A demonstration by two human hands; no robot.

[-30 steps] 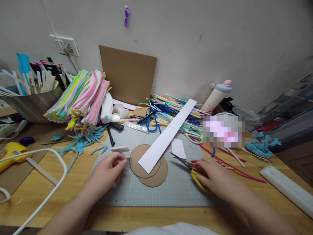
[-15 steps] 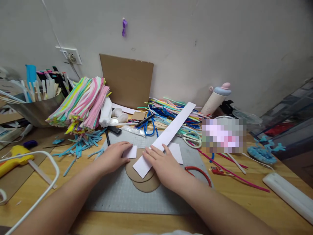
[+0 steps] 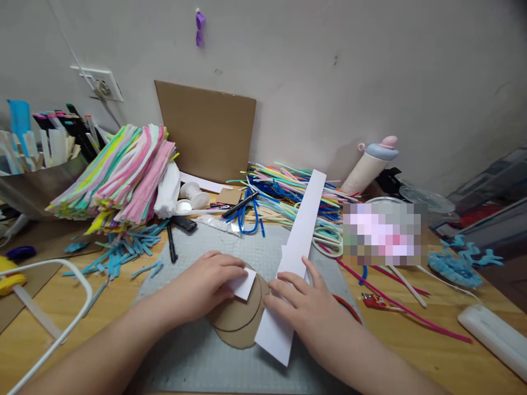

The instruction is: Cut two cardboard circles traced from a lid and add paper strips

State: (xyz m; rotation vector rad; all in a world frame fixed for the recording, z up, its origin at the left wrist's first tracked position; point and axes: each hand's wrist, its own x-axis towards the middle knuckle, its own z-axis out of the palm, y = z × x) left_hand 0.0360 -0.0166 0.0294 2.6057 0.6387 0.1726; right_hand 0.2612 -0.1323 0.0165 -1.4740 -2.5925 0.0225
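Observation:
My left hand (image 3: 209,288) pinches a small white card piece (image 3: 244,285) over two overlapping round cardboard discs (image 3: 234,315). My right hand (image 3: 304,307) is on a long white paper strip (image 3: 302,225), its fingers bent across the strip and one finger lifted. The strip runs from beside the discs toward the back of the desk. Under it, another white piece is mostly hidden. A grey cutting mat (image 3: 185,351) lies beneath the discs.
Scissors (image 3: 328,241) lie right of the strip, near magenta pipe cleaners (image 3: 403,296). Bundled pipe cleaners (image 3: 115,170) and blue clippings (image 3: 123,252) are at left, with a cardboard sheet (image 3: 206,129) against the wall. A bottle (image 3: 368,164) stands back right.
My right hand has shifted the strip right and nearer, off the upper disc, and turned it more upright. My left hand has moved right with the small card over the discs. The camera view has shifted.

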